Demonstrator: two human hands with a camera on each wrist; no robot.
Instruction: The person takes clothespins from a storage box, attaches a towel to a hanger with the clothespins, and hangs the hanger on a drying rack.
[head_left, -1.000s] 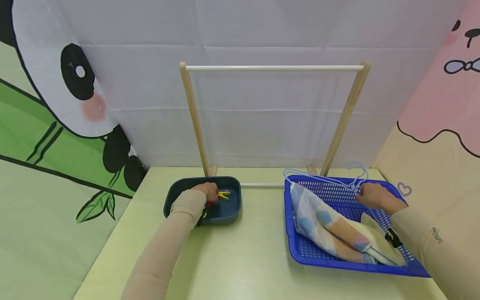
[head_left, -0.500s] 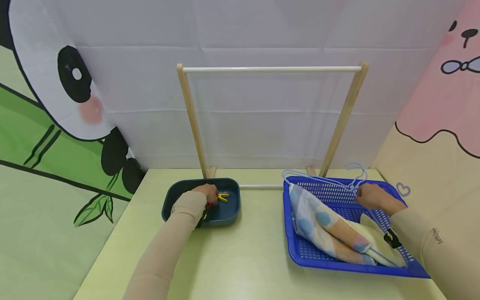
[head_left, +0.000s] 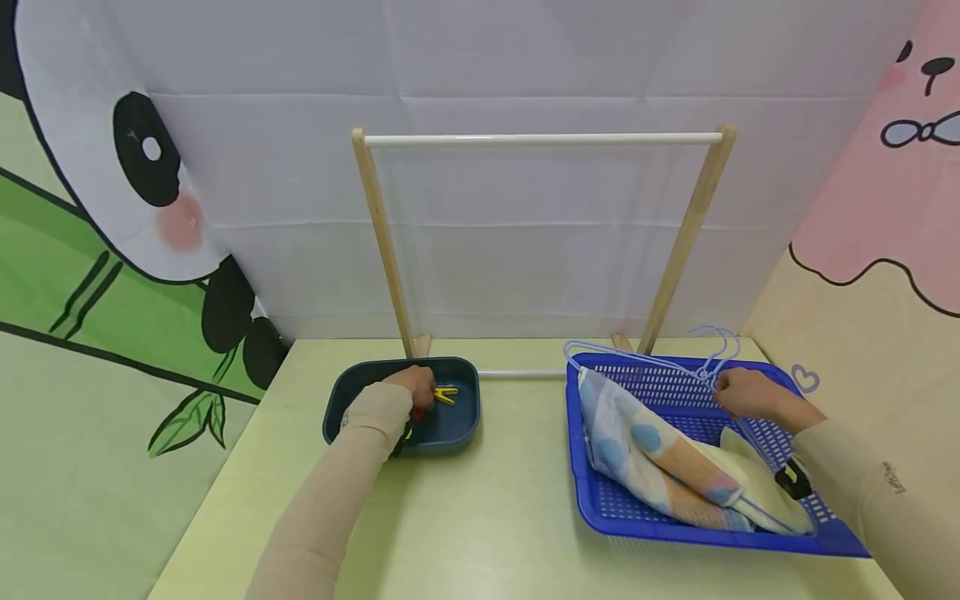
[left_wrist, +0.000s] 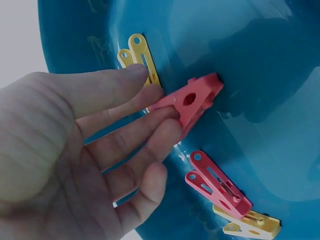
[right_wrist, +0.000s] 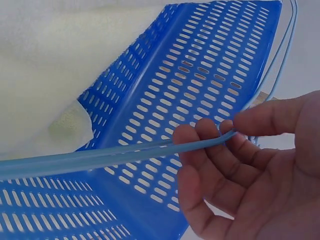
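In the head view my left hand (head_left: pixel 411 385) reaches into a dark blue-green basin (head_left: pixel 467 433). Close up in the left wrist view, its curled fingers hold a red clothespin (left_wrist: pixel 197 100) at the handle end. A yellow clothespin (left_wrist: pixel 142 55) lies behind the thumb, and another red clothespin (left_wrist: pixel 220 185) overlaps a second yellow clothespin (left_wrist: pixel 255 225) below. My right hand (head_left: pixel 753 393) pinches light blue clothes hangers (right_wrist: pixel 200 145) near their necks. The hangers lean across a blue perforated basket (head_left: pixel 592 512), over a patterned cloth (head_left: pixel 652 442) and a pale yellow cloth (right_wrist: pixel 55 70).
Behind both containers stands a wooden rack (head_left: pixel 382 233) with a white top bar (head_left: pixel 540 140) and a low white rod (head_left: pixel 521 374). The pale yellow-green table (head_left: pixel 517 500) extends between basin and basket. Printed cloth walls enclose the sides.
My right forearm has shifted slightly outward to the right, while the hand stays at the hangers. The left hand holds nearly still in the basin. The head view has tilted a little.
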